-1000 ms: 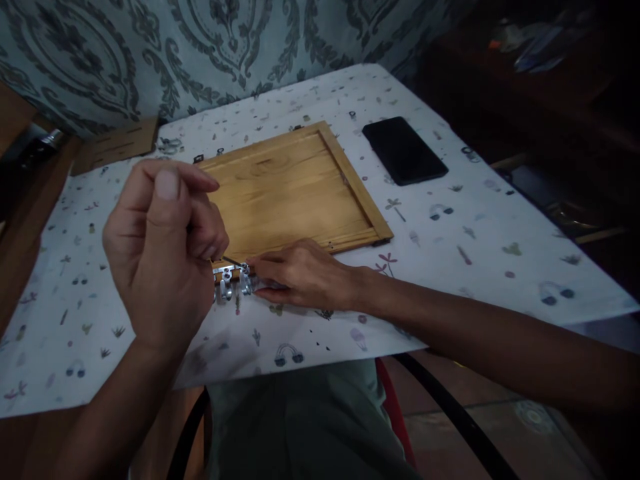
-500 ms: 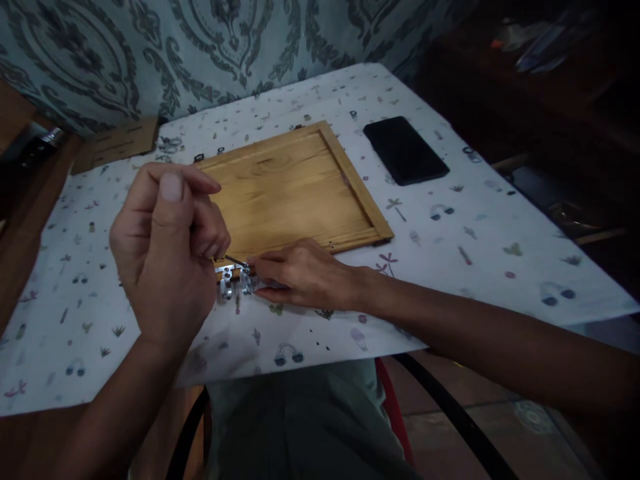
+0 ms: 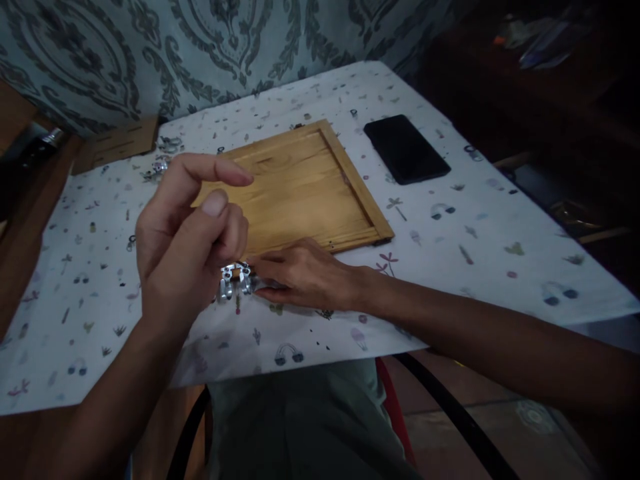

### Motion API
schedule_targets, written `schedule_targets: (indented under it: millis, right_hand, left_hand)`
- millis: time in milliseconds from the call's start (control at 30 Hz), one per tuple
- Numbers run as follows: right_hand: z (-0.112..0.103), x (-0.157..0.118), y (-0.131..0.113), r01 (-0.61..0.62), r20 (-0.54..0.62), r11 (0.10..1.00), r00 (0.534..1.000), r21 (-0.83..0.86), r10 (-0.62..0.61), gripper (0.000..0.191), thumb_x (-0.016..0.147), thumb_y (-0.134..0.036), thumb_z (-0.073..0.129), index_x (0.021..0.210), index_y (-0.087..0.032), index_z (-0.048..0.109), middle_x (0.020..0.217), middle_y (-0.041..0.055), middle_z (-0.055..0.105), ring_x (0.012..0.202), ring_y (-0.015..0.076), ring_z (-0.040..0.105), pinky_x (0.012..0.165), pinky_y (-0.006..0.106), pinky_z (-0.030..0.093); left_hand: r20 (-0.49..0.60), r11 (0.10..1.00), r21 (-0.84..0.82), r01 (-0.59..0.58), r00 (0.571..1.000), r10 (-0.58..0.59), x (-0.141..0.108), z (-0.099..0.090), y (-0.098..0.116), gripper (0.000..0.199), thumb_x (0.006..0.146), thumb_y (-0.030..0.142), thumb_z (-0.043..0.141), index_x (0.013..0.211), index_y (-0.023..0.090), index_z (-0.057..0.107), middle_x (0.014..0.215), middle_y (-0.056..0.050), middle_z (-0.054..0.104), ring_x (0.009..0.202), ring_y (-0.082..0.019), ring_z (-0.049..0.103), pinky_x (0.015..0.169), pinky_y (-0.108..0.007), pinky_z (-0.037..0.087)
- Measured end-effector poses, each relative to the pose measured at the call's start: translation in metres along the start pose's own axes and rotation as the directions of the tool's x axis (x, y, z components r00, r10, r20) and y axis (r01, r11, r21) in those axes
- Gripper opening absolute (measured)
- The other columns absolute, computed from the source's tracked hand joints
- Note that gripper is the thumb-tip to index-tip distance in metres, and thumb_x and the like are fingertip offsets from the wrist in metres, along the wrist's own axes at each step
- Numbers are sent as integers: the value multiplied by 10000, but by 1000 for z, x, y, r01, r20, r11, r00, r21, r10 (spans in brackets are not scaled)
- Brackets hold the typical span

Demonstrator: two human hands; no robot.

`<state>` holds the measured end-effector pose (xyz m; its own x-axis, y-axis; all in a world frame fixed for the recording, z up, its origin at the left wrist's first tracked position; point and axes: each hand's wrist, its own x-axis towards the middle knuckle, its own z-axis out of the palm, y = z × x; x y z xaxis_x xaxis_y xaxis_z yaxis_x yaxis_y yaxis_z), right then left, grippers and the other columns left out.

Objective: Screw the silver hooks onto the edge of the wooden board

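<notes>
A framed wooden cabinet door lies flat on the table. At its near edge sits a silver cabinet hinge. My right hand rests along that edge, fingers and thumb closed on the hinge's right side. My left hand is raised just above and left of the hinge. Its lower fingers are curled in, while the index finger and thumb stand apart. A thin screwdriver shaft shows faintly between this hand and the hinge; its handle is hidden in the palm.
A black phone lies right of the door. More silver hinges and a piece of cardboard are at the back left. Patterned cloth covers the table, and a patterned curtain hangs behind it.
My left hand has shifted right and turned, its index finger and thumb spreading apart. Less of the screwdriver shaft shows now. My right hand stays in place on the hinge.
</notes>
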<state>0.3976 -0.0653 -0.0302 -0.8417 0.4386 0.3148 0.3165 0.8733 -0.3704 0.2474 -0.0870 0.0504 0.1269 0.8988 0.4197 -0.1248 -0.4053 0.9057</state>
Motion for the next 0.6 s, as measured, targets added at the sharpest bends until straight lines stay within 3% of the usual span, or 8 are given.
schedule_targets:
  millis: [133, 267, 333, 400, 500, 600]
  right_hand:
    - [0, 0, 0, 0, -11, 1000, 1000, -7, 0, 172, 906, -284, 594, 1002, -146, 632, 920, 33, 696, 713, 145, 585, 567, 273, 306]
    - [0, 2, 0, 0, -5, 1000, 1000, -18, 0, 190, 916, -311, 582, 1000, -147, 626, 922, 35, 693, 713, 145, 583, 558, 276, 296]
    - [0, 2, -1, -6, 3, 1000, 1000, -27, 6, 203, 910, -316, 592, 1008, -141, 623, 913, 39, 692, 702, 147, 581, 548, 280, 284]
    - [0, 2, -1, -14, 10, 999, 1000, -29, 15, 216, 901, -312, 604, 1028, -138, 622, 913, 39, 695, 694, 149, 581, 542, 284, 272]
    - [-1, 2, -1, -29, 18, 999, 999, -29, 29, 234, 895, -316, 611, 1052, -142, 623, 924, 37, 700, 684, 149, 578, 539, 284, 261]
    - [-2, 2, -1, -32, 32, 999, 999, -10, 32, 233, 903, -309, 602, 1058, -137, 625, 921, 38, 695, 673, 142, 567, 541, 278, 266]
  left_hand:
    - [173, 994, -25, 110, 979, -104, 7, -7, 2, 147, 851, 145, 547, 941, 169, 662, 444, 80, 237, 335, -59, 193, 381, -246, 195]
    - [300, 986, -79, 144, 947, -114, 12, -15, 2, 198, 859, 132, 504, 962, 152, 671, 442, 81, 219, 330, -51, 167, 368, -232, 187]
    - [220, 991, -70, 111, 971, -93, 12, -15, 2, 192, 844, 118, 496, 916, 143, 673, 440, 68, 266, 348, -59, 210, 371, -227, 195]
    - [22, 998, -2, 69, 997, -69, 9, -10, 2, 184, 843, 104, 490, 857, 153, 667, 468, 45, 342, 397, -71, 277, 390, -230, 224]
    - [-215, 994, 100, 44, 976, -22, 3, -1, 4, 219, 892, 105, 460, 807, 185, 645, 513, 30, 371, 455, -83, 313, 431, -247, 253]
    - [-197, 992, 120, 34, 980, -10, -3, 4, 4, 217, 936, 168, 460, 809, 198, 633, 492, 35, 335, 423, -87, 282, 429, -270, 227]
